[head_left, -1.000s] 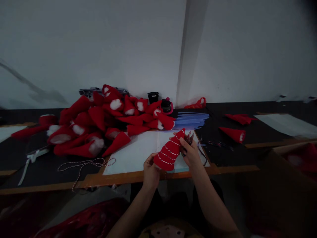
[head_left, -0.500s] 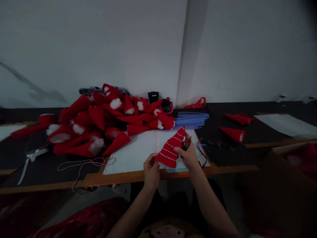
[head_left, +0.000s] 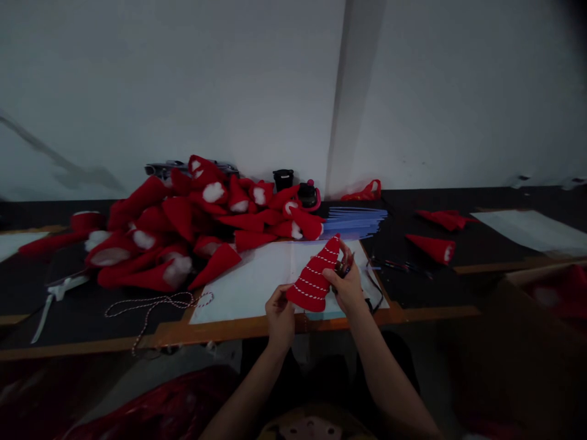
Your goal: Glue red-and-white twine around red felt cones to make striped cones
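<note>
Between my two hands is a red felt cone [head_left: 312,278], its tip pointing up and to the right, with rows of red-and-white twisted cord across it. My left hand [head_left: 279,311] pinches its lower left corner. On the right side, my right hand [head_left: 346,284] grips the cone with the thumb on its front. A small dark tool [head_left: 342,269], perhaps scissors, is tucked in the right hand, mostly hidden by the fingers. Below the cone lies a white sheet [head_left: 257,281] on the table. A loose loop of red-and-white cord [head_left: 156,299] lies to the left.
A heap of red cones [head_left: 183,214] with white stuffing covers the left. Blue strips [head_left: 353,221] lie behind the sheet. At right are two red pieces [head_left: 431,249], several thin tools [head_left: 403,266] and a cardboard box [head_left: 518,278]. A glue gun [head_left: 62,286] lies at far left.
The cone has turned slightly and shifted a little left in my hands. Both hands keep their hold, and the things on the table look the same.
</note>
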Demonstrator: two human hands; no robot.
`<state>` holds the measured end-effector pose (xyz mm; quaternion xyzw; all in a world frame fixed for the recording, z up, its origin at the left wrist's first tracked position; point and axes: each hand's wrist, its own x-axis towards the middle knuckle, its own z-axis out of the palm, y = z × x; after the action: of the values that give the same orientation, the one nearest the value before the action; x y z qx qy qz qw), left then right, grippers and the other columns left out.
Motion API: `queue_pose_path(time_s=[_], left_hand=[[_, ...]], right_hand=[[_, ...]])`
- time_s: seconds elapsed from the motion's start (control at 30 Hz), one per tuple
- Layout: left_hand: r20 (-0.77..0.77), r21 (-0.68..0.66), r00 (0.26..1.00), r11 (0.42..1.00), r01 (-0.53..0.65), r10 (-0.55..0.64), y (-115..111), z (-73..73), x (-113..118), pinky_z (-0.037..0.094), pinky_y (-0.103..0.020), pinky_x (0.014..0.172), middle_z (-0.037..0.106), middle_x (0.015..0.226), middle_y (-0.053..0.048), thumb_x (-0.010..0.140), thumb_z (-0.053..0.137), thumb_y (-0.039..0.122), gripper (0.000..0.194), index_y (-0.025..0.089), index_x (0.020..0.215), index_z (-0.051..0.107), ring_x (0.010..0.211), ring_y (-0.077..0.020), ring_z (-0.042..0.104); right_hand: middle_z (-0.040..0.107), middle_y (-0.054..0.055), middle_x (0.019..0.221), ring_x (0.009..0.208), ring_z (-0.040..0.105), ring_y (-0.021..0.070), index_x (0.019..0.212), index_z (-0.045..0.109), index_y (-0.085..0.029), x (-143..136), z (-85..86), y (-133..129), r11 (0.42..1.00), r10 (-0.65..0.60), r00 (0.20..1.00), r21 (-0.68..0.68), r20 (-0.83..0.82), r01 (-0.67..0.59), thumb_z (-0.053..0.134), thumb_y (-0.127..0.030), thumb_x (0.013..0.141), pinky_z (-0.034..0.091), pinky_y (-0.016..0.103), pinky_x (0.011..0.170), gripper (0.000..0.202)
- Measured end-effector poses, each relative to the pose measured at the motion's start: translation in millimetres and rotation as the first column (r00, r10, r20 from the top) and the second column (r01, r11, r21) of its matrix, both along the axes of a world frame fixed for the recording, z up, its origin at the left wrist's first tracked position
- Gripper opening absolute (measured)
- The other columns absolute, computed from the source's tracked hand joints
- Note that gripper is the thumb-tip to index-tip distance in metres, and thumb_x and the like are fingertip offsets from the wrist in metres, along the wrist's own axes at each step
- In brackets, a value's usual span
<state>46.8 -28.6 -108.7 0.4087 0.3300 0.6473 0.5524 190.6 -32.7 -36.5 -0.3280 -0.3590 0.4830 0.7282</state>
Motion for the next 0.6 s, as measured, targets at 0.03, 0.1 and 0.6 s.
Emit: queue_pose_path(time_s=[0.03, 0.1, 0.6], left_hand=[[0.001, -0.001, 1.000, 1.000, 0.000, 0.000, 0.3, -0.8, 0.0, 0.049, -0.024, 0.072, 0.068, 0.082, -0.001, 0.070, 0.072, 0.018, 0.017, 0.016, 0.086, 0.068, 0.075, -0.0145, 0.061], [0.010, -0.005, 1.000, 1.000, 0.003, -0.003, 0.6, -1.8, 0.3, 0.049, -0.024, 0.072, 0.068, 0.083, 0.000, 0.070, 0.072, 0.018, 0.018, 0.017, 0.088, 0.067, 0.074, -0.0140, 0.061], [0.039, -0.047, 0.999, 0.998, 0.036, -0.034, -2.9, 4.9, 0.1, 0.050, -0.026, 0.074, 0.070, 0.084, -0.002, 0.067, 0.076, 0.019, 0.022, 0.016, 0.088, 0.069, 0.077, -0.0157, 0.064]], right_hand=[[0.072, 0.000, 0.091, 0.084, 0.071, 0.0229, 0.142, 0.032, -0.030, 0.0, -0.6, -0.5, 1.000, 0.017, 1.000, 0.009, -0.009, -0.017, 0.085, -0.027, 0.060, 0.056, 0.037, 0.079, 0.098], [0.072, 0.002, 0.093, 0.089, 0.071, 0.0251, 0.144, 0.030, -0.030, -0.1, -1.6, -1.4, 0.998, 0.047, 0.999, 0.037, -0.019, -0.047, 0.087, -0.030, 0.056, 0.056, 0.038, 0.080, 0.105], [0.069, 0.000, 0.077, 0.068, 0.065, 0.0170, 0.095, 0.062, -0.022, 5.2, 5.4, 8.2, 0.961, -0.202, 0.978, -0.205, -0.059, 0.186, 0.080, -0.050, 0.063, 0.048, 0.023, 0.051, 0.046]])
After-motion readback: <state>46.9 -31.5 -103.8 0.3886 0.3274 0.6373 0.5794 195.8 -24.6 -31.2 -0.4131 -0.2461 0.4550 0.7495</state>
